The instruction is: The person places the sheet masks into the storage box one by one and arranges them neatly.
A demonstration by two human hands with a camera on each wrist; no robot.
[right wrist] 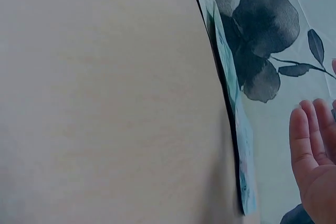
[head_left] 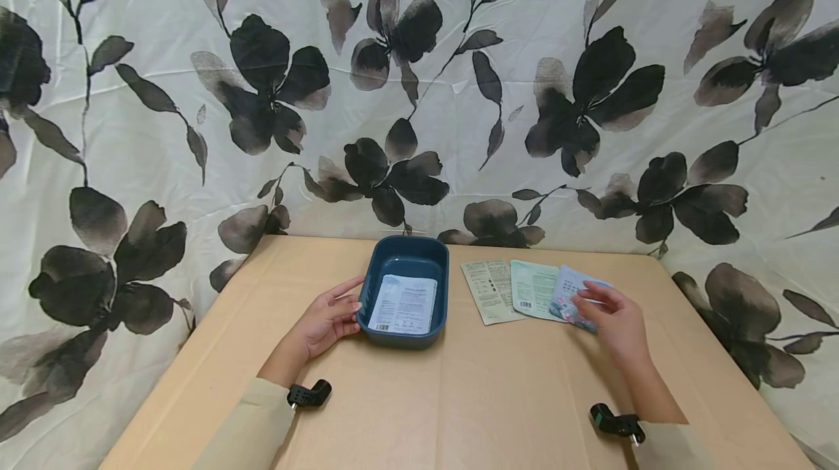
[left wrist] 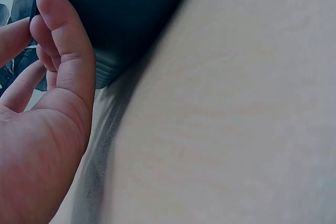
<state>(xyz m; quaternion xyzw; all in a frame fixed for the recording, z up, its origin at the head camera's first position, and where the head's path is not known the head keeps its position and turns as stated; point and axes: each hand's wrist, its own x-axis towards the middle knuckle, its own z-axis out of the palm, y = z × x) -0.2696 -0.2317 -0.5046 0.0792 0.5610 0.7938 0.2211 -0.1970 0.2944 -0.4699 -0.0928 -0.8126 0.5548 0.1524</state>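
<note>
A dark blue plastic bin [head_left: 404,248] stands near the table's far edge, holding flat white printed packets [head_left: 403,302] that look like face-mask sachets. The left hand [head_left: 328,320] touches the bin's left side with loosely bent fingers; in the left wrist view it lies against the bin's wall [left wrist: 131,14]. Right of the bin lie a beige packet [head_left: 494,291], a mint-green packet [head_left: 537,289] and a blue-purple packet [head_left: 573,291], partly overlapping. Over the blue-purple one hovers the right hand [head_left: 612,317], fingers relaxed. In the right wrist view, this hand [right wrist: 315,156] appears apart from the packets.
The table [head_left: 459,412] has a light tan cover. Behind it and along both sides hangs a white cloth [head_left: 485,164] with dark flowers. A black wrist camera [head_left: 309,393] sits on the left wrist, another black camera [head_left: 616,423] on the right.
</note>
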